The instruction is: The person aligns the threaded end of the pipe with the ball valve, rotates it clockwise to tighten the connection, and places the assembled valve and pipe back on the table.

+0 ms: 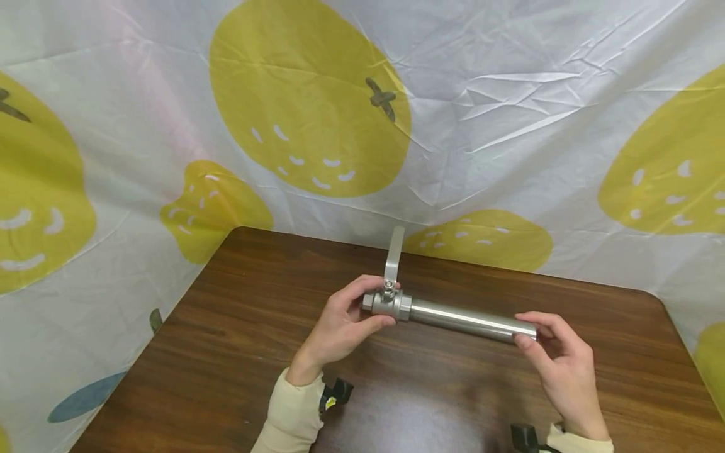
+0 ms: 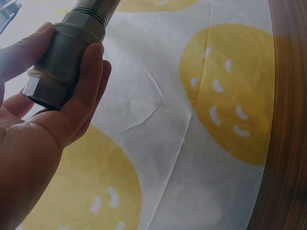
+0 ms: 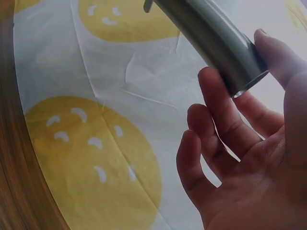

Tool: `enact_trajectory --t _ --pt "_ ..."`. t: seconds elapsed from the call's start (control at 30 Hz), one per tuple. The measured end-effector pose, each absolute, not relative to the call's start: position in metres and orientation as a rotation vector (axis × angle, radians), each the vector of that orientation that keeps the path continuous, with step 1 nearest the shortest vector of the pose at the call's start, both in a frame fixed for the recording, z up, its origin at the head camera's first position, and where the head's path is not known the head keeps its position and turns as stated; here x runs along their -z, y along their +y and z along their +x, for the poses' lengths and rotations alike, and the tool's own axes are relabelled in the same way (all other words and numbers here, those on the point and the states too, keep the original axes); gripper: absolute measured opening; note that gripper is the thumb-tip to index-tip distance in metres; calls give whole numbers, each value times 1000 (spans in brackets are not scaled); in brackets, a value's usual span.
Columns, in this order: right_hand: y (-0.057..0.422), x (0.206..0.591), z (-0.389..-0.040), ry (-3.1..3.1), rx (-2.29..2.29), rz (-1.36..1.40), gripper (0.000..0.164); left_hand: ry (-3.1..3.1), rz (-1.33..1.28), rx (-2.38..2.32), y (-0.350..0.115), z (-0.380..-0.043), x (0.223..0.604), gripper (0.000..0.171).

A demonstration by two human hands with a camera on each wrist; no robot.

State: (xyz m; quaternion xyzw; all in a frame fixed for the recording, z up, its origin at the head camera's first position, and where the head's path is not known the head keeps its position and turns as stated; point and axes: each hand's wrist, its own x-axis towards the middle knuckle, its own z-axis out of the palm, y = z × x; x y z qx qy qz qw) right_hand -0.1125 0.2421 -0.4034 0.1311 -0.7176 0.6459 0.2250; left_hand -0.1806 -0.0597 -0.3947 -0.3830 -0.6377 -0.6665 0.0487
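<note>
My left hand (image 1: pixel 345 321) grips a silver ball valve (image 1: pixel 386 304) by its body, thumb on the near side and fingers behind. A flat metal lever handle (image 1: pixel 394 255) stands up from the valve and points away from me. From the valve's right end runs a smooth, shiny metal pipe (image 1: pixel 470 318); in the left wrist view threads (image 2: pixel 93 10) show at the joint. My right hand (image 1: pixel 566 365) pinches the pipe's far right end between thumb and fingertips. In the right wrist view the pipe's open end (image 3: pixel 249 84) faces the palm, with the other fingers loosely bent below.
Below the hands lies a dark brown wooden table (image 1: pixel 226 327) with rounded back corners. A white cloth (image 1: pixel 510 126) printed with yellow fruit hangs behind and beside it. Black wrist cameras (image 1: pixel 342 390) sit on both wrists.
</note>
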Motion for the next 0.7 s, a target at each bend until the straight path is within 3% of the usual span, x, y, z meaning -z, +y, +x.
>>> enact_trajectory --t 0.4,0.5,0.7 --pt "237 399 -111 -2079 -1727 156 26 -1937 -1175 2020 -59 -182 395 49" --pt "237 399 -111 -2061 -1751 183 34 -1930 -1174 2027 -59 -182 396 48" --pt "240 405 -113 -1923 -1862 520 57 -1929 -1152 2033 -62 -183 395 47"
